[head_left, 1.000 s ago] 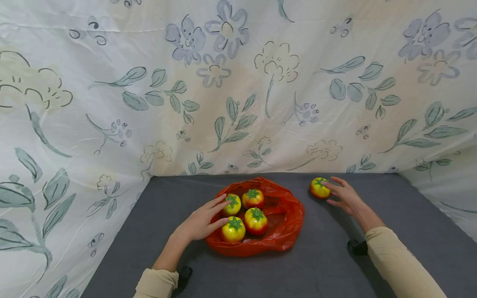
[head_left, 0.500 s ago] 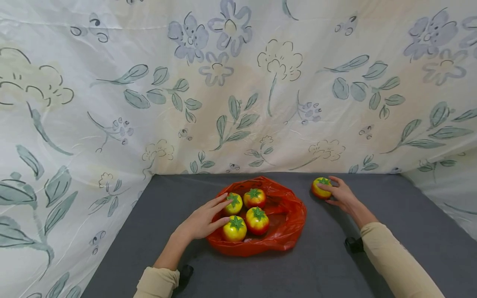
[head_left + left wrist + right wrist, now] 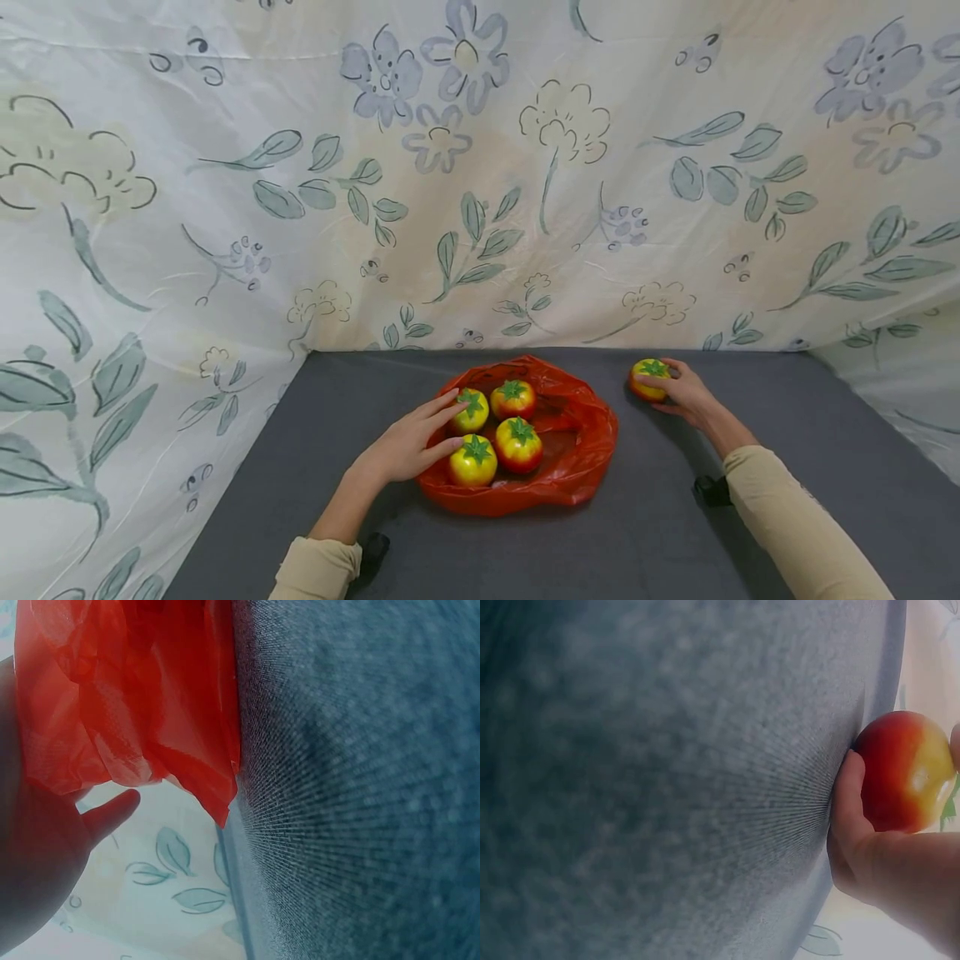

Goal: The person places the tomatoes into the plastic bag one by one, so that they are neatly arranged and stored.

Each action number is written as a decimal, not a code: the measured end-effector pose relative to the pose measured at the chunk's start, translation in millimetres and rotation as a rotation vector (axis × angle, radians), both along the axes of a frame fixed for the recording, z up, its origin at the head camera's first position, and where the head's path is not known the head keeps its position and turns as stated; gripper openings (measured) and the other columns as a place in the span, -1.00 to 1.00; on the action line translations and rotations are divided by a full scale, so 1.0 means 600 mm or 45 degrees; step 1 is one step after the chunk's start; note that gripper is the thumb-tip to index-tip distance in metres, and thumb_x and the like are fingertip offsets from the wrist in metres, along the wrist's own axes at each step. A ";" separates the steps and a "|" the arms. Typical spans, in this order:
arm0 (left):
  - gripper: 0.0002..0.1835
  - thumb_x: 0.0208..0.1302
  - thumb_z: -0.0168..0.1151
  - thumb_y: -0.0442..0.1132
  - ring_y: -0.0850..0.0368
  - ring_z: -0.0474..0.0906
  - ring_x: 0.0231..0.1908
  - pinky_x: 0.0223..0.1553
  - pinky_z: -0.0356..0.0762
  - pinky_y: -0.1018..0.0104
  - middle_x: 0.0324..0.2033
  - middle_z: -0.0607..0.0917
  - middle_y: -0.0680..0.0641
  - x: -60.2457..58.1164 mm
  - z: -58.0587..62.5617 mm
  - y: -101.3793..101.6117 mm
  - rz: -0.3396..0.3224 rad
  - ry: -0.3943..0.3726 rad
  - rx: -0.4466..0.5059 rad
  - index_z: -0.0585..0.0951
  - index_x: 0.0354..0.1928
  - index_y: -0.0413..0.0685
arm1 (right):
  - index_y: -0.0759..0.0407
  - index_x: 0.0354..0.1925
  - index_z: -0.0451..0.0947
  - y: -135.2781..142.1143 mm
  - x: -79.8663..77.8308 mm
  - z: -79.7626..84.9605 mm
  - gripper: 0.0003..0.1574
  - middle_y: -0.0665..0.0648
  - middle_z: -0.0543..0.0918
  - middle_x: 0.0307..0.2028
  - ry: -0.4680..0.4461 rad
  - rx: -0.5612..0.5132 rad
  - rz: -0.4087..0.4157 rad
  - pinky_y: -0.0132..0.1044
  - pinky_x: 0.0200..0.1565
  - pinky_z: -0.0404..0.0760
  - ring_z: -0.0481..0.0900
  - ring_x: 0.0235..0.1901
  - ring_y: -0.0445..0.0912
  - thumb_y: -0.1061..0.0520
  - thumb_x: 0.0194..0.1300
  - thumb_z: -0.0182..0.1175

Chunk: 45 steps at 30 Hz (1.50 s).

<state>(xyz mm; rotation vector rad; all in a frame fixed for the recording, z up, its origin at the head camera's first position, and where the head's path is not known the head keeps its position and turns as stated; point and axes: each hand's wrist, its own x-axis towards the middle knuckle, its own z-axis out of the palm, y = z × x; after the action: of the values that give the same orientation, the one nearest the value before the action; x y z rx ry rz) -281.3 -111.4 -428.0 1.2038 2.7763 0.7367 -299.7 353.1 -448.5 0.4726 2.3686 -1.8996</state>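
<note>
Several red-and-yellow tomatoes with green star-shaped tops sit inside a red plastic bag (image 3: 588, 454) in the head view. My left hand (image 3: 405, 446) lies at the bag's left side, its fingers stretched over the rim beside the nearest tomato (image 3: 471, 468) and the one behind it (image 3: 467, 417). From the left wrist, the bag (image 3: 127, 697) covers most of those fingers. Off to the right, my right hand (image 3: 693, 398) grips a single tomato (image 3: 649, 369). The right wrist view shows fingers curled round this tomato (image 3: 900, 769), low against the table.
A dark grey cloth (image 3: 570, 554) covers the table. Behind and at both sides hangs a pale floral curtain (image 3: 480, 258), meeting the table's back edge close behind the right-hand tomato. Black wrist cameras sit under both forearms.
My right hand has closed in round the lone tomato, its fingers now farther over it. The left hand and the bag have stayed in place; the head view has shifted slightly.
</note>
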 end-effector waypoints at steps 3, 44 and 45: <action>-0.36 0.38 0.04 0.14 -0.09 0.08 0.37 0.26 0.12 -0.15 0.43 0.14 -0.05 -0.001 -0.001 -0.001 0.001 0.004 -0.003 0.28 0.42 0.07 | 0.23 0.49 -0.38 0.000 0.001 0.000 0.25 0.43 -0.43 0.42 0.001 -0.020 -0.014 -0.05 0.00 0.55 0.00 0.32 0.31 -0.05 0.25 0.29; -0.36 0.38 0.02 0.16 -0.09 0.09 0.37 0.25 0.12 -0.17 0.42 0.16 -0.05 0.000 -0.001 0.000 -0.002 -0.009 0.008 0.29 0.41 0.08 | 0.13 0.50 -0.41 -0.022 0.011 0.047 0.26 0.40 -0.22 0.41 0.047 -0.248 -0.065 -0.07 0.04 0.52 0.14 0.21 0.18 -0.07 0.26 0.27; -0.36 0.38 0.03 0.16 -0.09 0.09 0.37 0.25 0.12 -0.16 0.42 0.16 -0.05 0.000 -0.001 0.000 -0.003 -0.009 0.009 0.29 0.41 0.08 | 0.13 0.50 -0.42 -0.023 0.011 0.048 0.26 0.39 -0.22 0.41 0.049 -0.251 -0.062 -0.08 0.03 0.52 0.14 0.21 0.18 -0.07 0.26 0.27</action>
<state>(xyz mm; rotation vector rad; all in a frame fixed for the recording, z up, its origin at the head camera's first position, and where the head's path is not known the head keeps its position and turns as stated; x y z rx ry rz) -281.4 -111.5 -428.4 1.2032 2.7687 0.7493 -293.3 339.3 -419.7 0.4846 2.1799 -2.1539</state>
